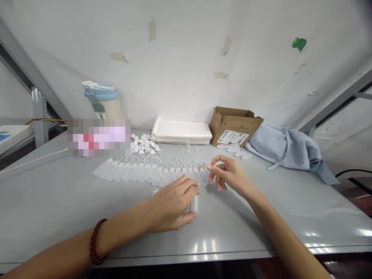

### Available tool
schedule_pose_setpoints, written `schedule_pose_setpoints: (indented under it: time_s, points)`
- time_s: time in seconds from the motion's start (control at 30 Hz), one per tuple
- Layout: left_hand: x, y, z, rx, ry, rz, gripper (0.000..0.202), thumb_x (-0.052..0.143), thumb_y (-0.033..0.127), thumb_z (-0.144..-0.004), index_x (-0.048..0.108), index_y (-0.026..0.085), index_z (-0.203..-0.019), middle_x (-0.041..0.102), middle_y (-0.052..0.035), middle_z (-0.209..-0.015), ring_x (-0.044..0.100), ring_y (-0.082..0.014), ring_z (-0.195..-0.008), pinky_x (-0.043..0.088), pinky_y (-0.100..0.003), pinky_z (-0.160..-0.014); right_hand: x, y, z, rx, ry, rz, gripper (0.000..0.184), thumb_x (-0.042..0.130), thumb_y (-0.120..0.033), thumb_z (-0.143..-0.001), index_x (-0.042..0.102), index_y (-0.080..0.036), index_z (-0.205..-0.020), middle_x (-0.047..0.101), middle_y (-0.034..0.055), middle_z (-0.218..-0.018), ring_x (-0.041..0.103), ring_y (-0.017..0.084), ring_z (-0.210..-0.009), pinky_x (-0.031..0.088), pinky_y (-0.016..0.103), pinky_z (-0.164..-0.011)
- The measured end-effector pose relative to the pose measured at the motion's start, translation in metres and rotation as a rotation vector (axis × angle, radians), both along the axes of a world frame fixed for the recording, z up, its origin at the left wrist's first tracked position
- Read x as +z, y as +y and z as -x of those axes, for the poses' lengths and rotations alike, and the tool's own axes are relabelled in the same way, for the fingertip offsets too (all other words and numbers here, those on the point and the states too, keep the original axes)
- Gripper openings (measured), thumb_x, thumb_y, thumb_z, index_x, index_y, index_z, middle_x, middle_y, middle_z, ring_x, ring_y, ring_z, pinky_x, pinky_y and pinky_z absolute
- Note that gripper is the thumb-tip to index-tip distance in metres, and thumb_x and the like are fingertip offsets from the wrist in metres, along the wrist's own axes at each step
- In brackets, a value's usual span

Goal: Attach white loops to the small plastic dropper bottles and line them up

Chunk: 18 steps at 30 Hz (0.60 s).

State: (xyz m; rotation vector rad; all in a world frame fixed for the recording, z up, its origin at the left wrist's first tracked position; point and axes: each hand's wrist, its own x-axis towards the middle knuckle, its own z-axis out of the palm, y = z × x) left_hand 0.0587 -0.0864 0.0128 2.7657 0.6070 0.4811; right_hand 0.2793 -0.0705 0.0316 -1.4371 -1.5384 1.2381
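A long row of small translucent plastic tubes [130, 172] with white cords at their tops lies side by side across the table. My left hand [174, 203] is bent over several more clear tubes [194, 205] in front of the row, thumb below and fingers above. It covers most of them. At the row's right end, my right hand [229, 174] pinches with thumb and forefinger at a thin white cord [202, 162]; the fingertips partly hide the contact. The other fingers of that hand are loosely curled beside the last tube.
Behind the row are a heap of white caps [142, 144], a stack of white envelopes [181, 131] and a cardboard box [235, 126]. Several loose clear tubes [243, 155] lie by blue cloth [290, 151]. A blue-lidded cup [101, 99] stands back left.
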Motion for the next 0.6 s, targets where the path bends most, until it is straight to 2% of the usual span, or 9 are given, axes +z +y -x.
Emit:
schedule_pose_setpoints:
  time_s: [0.23, 0.37, 0.6]
  points:
    - [0.0, 0.001, -0.001, 0.024, 0.037, -0.018, 0.028, 0.062, 0.026, -0.08, 0.055, 0.011, -0.102, 0.058, -0.0118, -0.1, 0.05, -0.0256, -0.094, 0.047, -0.039, -0.081, -0.005, -0.008, 0.009, 0.28, -0.084, 0.063, 0.018, 0.068, -0.03, -0.073, 0.056, -0.016, -0.071, 0.06, -0.0022, -0.06, 0.059, 0.01, -0.05, 0.036, 0.019, -0.043]
    - [0.0, 0.001, -0.002, 0.022, 0.081, -0.038, 0.027, 0.062, 0.028, -0.08, 0.056, 0.01, -0.099, 0.057, -0.0119, -0.098, 0.049, -0.0257, -0.093, 0.047, -0.039, -0.079, -0.007, -0.009, 0.011, 0.324, -0.105, 0.063, 0.009, 0.066, -0.022, -0.073, 0.059, -0.016, -0.072, 0.059, -0.0023, -0.061, 0.06, 0.011, -0.054, 0.037, 0.02, -0.044]
    - [0.001, 0.0, -0.003, 0.016, 0.107, -0.102, 0.024, 0.062, 0.03, -0.08, 0.056, 0.01, -0.092, 0.057, -0.0113, -0.091, 0.048, -0.0251, -0.086, 0.047, -0.037, -0.073, -0.005, -0.011, 0.016, 0.336, -0.107, 0.092, 0.006, 0.064, -0.023, -0.073, 0.062, -0.018, -0.074, 0.062, -0.0007, -0.068, 0.061, 0.013, -0.057, 0.038, 0.021, -0.045]
